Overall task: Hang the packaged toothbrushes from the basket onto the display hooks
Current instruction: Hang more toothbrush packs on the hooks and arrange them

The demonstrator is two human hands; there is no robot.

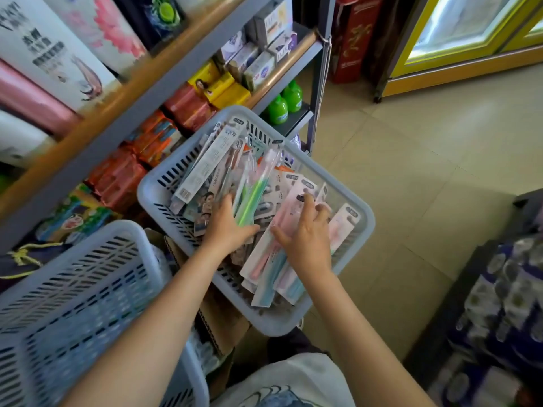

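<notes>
Inside basket [152, 188], both hands [227, 223] [305, 236] on packaged toothbrushes [264, 257]

Both forearms are bare from the elbow down to the hands, with no sleeve edge showing anywhere along them. The left hand [227, 226] and the right hand [305, 233] carry no glove, ring, watch or bracelet that can be made out. At the bottom edge, between the arms, lies the front of a white short-sleeved cotton top [296, 383] with a dark blue-grey printed graphic on the chest; the print is too cut off to read.
</notes>
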